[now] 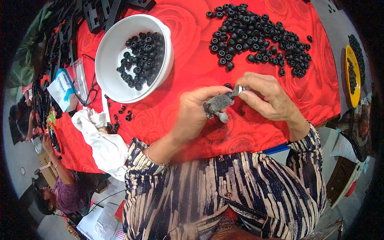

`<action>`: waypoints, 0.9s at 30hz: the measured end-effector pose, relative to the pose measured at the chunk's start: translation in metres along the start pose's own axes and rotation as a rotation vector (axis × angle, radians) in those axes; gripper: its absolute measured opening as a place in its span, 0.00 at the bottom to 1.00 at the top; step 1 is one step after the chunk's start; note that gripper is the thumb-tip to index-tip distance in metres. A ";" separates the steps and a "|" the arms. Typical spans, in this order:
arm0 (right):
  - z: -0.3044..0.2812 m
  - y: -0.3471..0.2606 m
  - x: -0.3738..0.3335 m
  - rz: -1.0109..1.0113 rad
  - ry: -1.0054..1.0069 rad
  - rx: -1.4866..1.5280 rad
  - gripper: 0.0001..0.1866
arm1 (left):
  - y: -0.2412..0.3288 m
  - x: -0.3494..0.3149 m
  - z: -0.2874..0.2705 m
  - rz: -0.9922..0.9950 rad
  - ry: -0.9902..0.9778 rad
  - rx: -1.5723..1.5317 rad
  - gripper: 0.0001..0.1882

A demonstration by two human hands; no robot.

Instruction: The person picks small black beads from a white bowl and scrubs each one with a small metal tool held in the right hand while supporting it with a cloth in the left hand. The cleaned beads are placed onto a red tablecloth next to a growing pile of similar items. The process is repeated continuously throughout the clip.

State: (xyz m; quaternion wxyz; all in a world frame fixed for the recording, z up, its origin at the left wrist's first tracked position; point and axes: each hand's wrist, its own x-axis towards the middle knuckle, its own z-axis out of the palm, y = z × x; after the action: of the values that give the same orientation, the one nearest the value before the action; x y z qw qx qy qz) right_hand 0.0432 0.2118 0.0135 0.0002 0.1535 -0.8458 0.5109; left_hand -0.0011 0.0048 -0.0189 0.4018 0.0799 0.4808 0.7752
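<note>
My left hand [191,110] is closed around a small black part [230,95], held near its fingertips. A dark grey, dusty wrap [217,104] covers one of its fingers, and a pale covered fingertip [223,117] shows below. My right hand [267,96] pinches a short, shiny metal blade [237,90], its edge against the black part. Just behind the fingertips another black piece [227,85] is partly visible. Beyond my hands lies a wide pile of small, round, hollow black parts [256,38]. To the left, a white bowl [105,76] holds many similar parts.
The red rose-patterned tablecloth [182,30] carries black scraps [116,122], a white cloth [104,140], glasses [91,96], a blue-white packet [63,90] and long black pieces [94,18]. A yellow tray [350,54] stands far right. Another person [72,192] sits at the left.
</note>
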 end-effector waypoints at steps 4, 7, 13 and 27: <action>0.012 -0.001 -0.003 -0.162 -0.068 -0.073 0.04 | 0.001 0.003 0.000 0.027 0.016 -0.118 0.12; -0.004 -0.002 -0.004 0.092 0.041 0.145 0.06 | 0.000 0.003 0.000 0.044 0.029 -0.176 0.12; 0.003 -0.009 -0.001 -0.111 0.166 -0.022 0.15 | -0.002 0.001 0.002 -0.084 -0.022 -0.298 0.12; 0.022 -0.006 -0.006 -0.476 0.329 -0.405 0.16 | -0.013 0.002 0.002 -0.256 -0.135 -0.394 0.12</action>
State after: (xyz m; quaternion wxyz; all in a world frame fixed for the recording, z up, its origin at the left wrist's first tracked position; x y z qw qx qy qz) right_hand 0.0539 0.1918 0.0067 0.2860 0.2589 -0.8591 0.3363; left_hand 0.0058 0.0110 -0.0290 0.5359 -0.0097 0.2985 0.7897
